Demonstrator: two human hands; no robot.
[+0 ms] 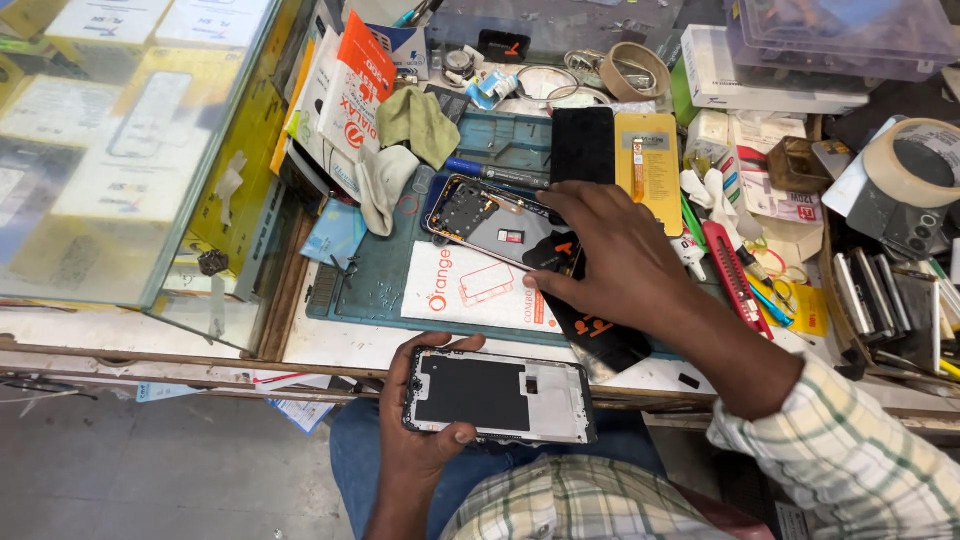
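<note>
left hand (pixel 425 420): clamped round the phone frame (pixel 500 397) by its edges.
right hand (pixel 610 255): fingers spread flat, pressing the black sleeve (pixel 600 330).
handling: frame looked light, thin, fragile; edges seemed safest.

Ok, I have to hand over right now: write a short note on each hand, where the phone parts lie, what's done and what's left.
Left hand: grips a phone frame, open side up, over the lap.
Right hand: palm down on the mat, fingers on the black wrapper beside the opened phone body.
Parts: phone body on the green work mat, insides showing; dark screen panel and yellow pack lie behind it.
Done: the phone is apart.
Left: the two halves are not yet joined.
</note>
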